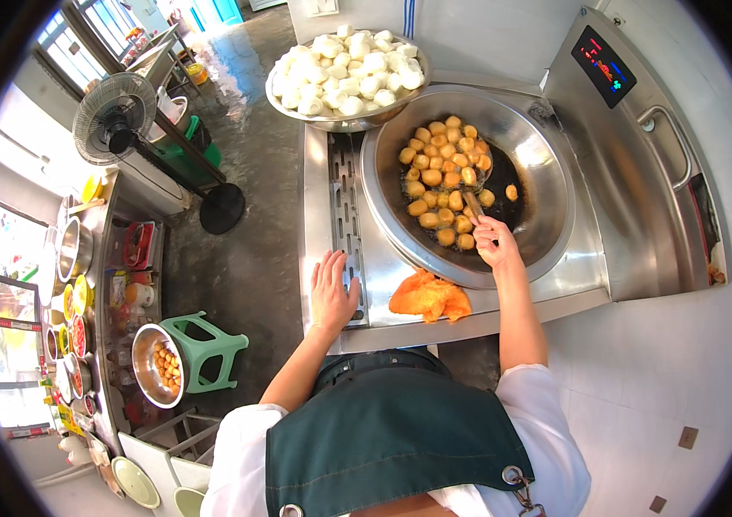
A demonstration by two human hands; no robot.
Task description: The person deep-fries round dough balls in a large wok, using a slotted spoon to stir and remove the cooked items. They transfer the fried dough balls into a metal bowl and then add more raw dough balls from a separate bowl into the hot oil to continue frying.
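Note:
My right hand (494,240) grips the wooden handle (472,204) of a utensil whose far end is hidden among the frying pieces. Many golden-brown fried pieces (443,155) float in dark oil (502,169) inside a large metal wok (544,213). One piece lies apart on the right side of the oil. My left hand (332,294) rests, fingers spread and holding nothing, on the slotted metal edge of the stove (348,242). Between my hands an orange cloth (429,296) lies crumpled on the steel top. A metal bowl heaped with white, peeled-looking pieces (346,71) stands beyond the wok's left side.
A steel panel with a lit display (604,66) rises on the right. To the left stand a floor fan (222,208) and a green plastic stool (214,354) beside a metal bowl of fried pieces (146,336). Several bowls of ingredients line a counter (102,271).

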